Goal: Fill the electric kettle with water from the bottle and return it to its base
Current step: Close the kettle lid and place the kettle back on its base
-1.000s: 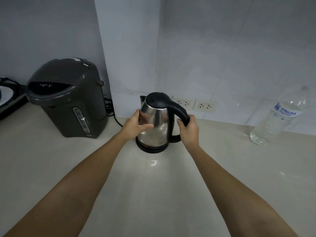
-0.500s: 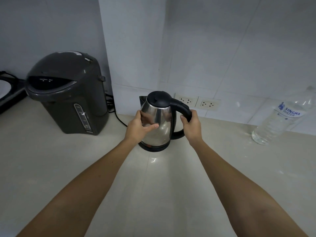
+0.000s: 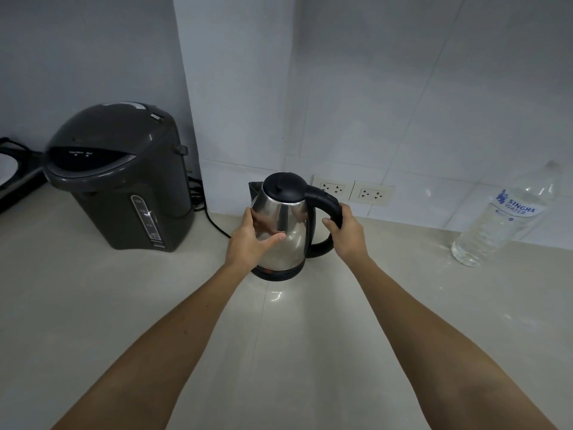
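A steel electric kettle [image 3: 288, 225] with a black lid and handle stands on its black base [image 3: 276, 274] on the pale counter, lid closed. My left hand [image 3: 248, 240] is pressed against the kettle's left side, thumb across the front. My right hand [image 3: 347, 231] is wrapped around the black handle. A clear water bottle [image 3: 499, 225] with a blue-lettered label stands at the right, against the wall, apart from both hands.
A dark grey hot-water dispenser [image 3: 121, 178] stands left of the kettle, its cord [image 3: 214, 221] trailing behind. Two wall sockets [image 3: 353, 190] sit behind the kettle. A black stove edge [image 3: 15, 178] shows at far left. Pale counter [image 3: 279, 352] stretches toward me.
Both hands stay on the kettle in the same grip. The view has shifted slightly; the kettle remains on its base.
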### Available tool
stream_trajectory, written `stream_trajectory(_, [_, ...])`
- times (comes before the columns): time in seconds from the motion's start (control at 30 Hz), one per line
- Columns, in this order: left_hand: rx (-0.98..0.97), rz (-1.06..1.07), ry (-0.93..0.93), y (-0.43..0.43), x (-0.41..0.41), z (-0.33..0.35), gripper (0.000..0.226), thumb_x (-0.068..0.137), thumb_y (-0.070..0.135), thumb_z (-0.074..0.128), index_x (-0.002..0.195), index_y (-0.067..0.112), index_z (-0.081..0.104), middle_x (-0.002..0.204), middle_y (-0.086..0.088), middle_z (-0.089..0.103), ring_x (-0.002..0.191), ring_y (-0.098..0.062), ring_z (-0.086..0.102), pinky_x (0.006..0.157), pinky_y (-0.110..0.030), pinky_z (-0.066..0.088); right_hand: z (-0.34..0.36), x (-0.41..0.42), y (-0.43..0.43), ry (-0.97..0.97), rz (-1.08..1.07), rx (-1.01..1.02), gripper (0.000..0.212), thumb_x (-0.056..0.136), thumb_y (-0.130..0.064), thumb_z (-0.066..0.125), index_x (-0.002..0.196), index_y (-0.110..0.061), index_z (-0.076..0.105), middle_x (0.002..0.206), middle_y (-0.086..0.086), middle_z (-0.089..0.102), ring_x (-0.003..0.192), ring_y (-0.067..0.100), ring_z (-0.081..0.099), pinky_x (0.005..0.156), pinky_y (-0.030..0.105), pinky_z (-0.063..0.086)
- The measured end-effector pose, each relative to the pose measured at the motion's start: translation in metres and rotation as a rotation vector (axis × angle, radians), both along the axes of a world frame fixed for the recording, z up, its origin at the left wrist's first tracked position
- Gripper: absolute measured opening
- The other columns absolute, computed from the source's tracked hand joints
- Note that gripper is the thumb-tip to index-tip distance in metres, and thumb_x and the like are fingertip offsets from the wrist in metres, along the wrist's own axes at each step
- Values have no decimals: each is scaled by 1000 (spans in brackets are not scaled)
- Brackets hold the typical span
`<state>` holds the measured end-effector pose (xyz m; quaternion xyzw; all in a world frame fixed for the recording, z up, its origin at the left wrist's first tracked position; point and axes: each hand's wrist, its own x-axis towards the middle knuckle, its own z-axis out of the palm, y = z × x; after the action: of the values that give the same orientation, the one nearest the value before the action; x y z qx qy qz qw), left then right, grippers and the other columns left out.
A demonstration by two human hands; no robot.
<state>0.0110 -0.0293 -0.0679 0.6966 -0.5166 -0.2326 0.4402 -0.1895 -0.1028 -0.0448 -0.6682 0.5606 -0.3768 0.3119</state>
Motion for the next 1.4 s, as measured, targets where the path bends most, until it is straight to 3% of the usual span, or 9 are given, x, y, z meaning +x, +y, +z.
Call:
stream_trajectory(0.23, [-29, 7, 47, 3, -5, -2, 58, 70, 47, 81, 107, 19, 46, 97, 13, 71, 103, -11, 64, 97, -38, 51, 7, 0, -3, 42, 0, 13, 38, 93, -16, 56, 130, -21, 46, 103, 6, 61, 94, 25, 56, 79, 30, 40])
stream_trajectory(0.43, [-31, 4, 50, 5, -6, -5, 64, 72, 47, 79, 113, 16, 42, 104, 6, 70, 106, -16, 63, 96, -41, 50, 4, -1, 0, 126, 0, 84, 57, 96, -14, 48, 148, -19, 24, 118, 12, 58, 103, 27, 53, 85, 30, 39])
stream_trajectory(0.57, [-17, -3, 53, 5, -7, -5, 75, 73, 49, 78, 124, 12, 38, 114, 2, 67, 112, -20, 60, 98, -43, 48, 6, -2, 7, 149, -1, 73, 55, 96, -14, 47, 146, -13, 25, 119, 11, 57, 114, 32, 53, 85, 31, 40])
stream_trajectory(0.7, [-15, -22, 49, 5, -5, -3, 69, 76, 45, 78, 123, 13, 39, 111, 5, 68, 114, -18, 59, 100, -42, 47, 12, 3, 18, 282, -39, -19, 66, 95, -17, 46, 151, -19, 10, 141, 8, 42, 122, 31, 47, 92, 43, 44])
stream_trajectory(0.83, [-10, -57, 42, 7, 0, -2, 56, 80, 40, 76, 118, 16, 42, 108, 9, 65, 107, -9, 61, 95, -32, 49, 20, 7, 26, 490, -96, -240, 61, 92, -16, 45, 149, -15, 22, 143, 6, 41, 121, 29, 46, 90, 43, 46])
stream_trajectory(0.93, [8, -66, 36, 8, 1, 1, 50, 82, 39, 74, 113, 16, 42, 98, 21, 61, 97, 1, 57, 91, -26, 46, 26, 8, 28, 559, -88, -257, 59, 91, -16, 46, 148, -15, 27, 142, 6, 41, 118, 29, 47, 87, 42, 47])
stream_trajectory(1.1, [17, -76, 33, 6, 1, 3, 46, 84, 37, 73, 113, 17, 44, 104, 14, 63, 104, -8, 57, 88, -25, 43, 29, 11, 32, 511, -103, -215, 58, 90, -16, 47, 146, -15, 30, 143, 3, 40, 120, 27, 46, 87, 42, 48])
stream_trajectory(1.23, [13, -75, 33, 7, 2, 2, 45, 84, 37, 72, 113, 18, 43, 94, 25, 60, 102, -6, 57, 90, -27, 45, 28, 13, 33, 421, -105, -177, 57, 89, -14, 48, 144, -14, 33, 143, 2, 39, 121, 25, 46, 85, 41, 48])
stream_trajectory(1.4, [25, -77, 44, 7, 2, 2, 50, 84, 41, 72, 117, 19, 41, 109, 12, 60, 109, -11, 56, 94, -30, 46, 26, 6, 34, 395, -82, -142, 59, 89, -13, 48, 146, -18, 31, 144, 0, 36, 122, 23, 46, 86, 41, 50])
